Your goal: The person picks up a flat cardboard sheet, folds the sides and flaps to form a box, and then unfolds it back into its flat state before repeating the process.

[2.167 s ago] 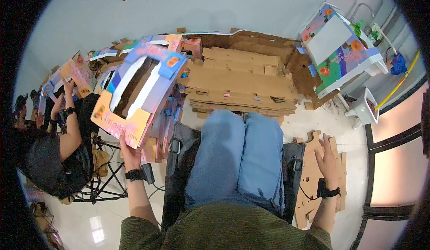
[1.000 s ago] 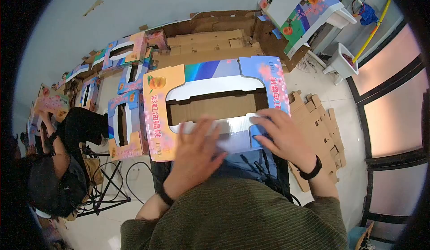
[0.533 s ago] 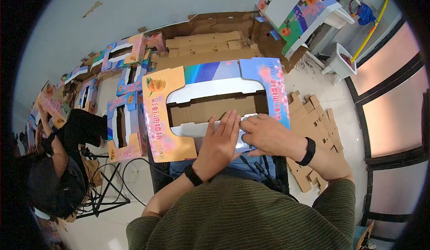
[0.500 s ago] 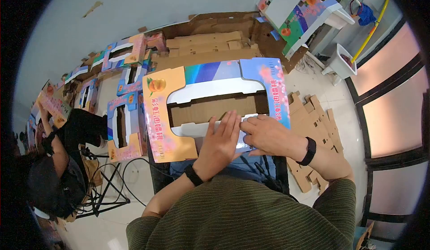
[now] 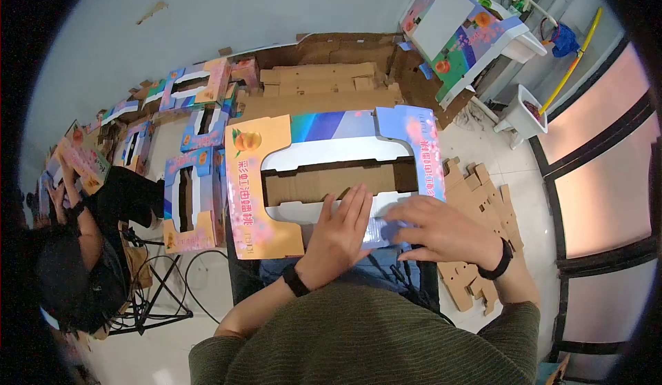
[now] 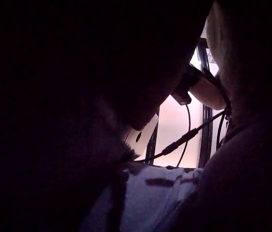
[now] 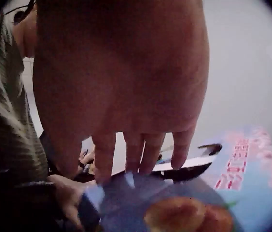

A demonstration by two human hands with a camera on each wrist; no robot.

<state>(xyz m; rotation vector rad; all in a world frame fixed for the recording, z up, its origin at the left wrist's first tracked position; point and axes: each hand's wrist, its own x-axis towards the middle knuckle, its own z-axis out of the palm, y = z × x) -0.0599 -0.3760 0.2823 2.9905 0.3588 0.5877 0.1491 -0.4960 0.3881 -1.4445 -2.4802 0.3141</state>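
A printed cardboard box [image 5: 261, 171] with a long rectangular opening in its top lies across the person's lap. My left hand [image 5: 336, 234] lies flat on the near edge panel, its straight fingers together and reaching to the opening's rim. Just right of it, my right hand [image 5: 441, 230] hovers at the near right corner, fingers spread and slightly bent, holding nothing. In the right wrist view my right hand [image 7: 126, 82] hangs with loose fingers over the box's blue corner [image 7: 256, 193]. The left wrist view is mostly dark, with jeans [image 6: 150, 198] and a cable visible.
Several similar boxes [image 5: 207, 230] stand to the left, near a seated person [image 5: 76, 274]. Stacked flat cardboard [image 5: 317, 102] lies beyond the lap. More cardboard pieces [image 5: 469, 281] are on the floor at the right, with a white basin [image 5: 523, 112] farther back.
My right hand has moved right and lifted off the near panel, its fingers spreading. My left hand stays on the panel. Earlier, the box came over from the left in my left hand.
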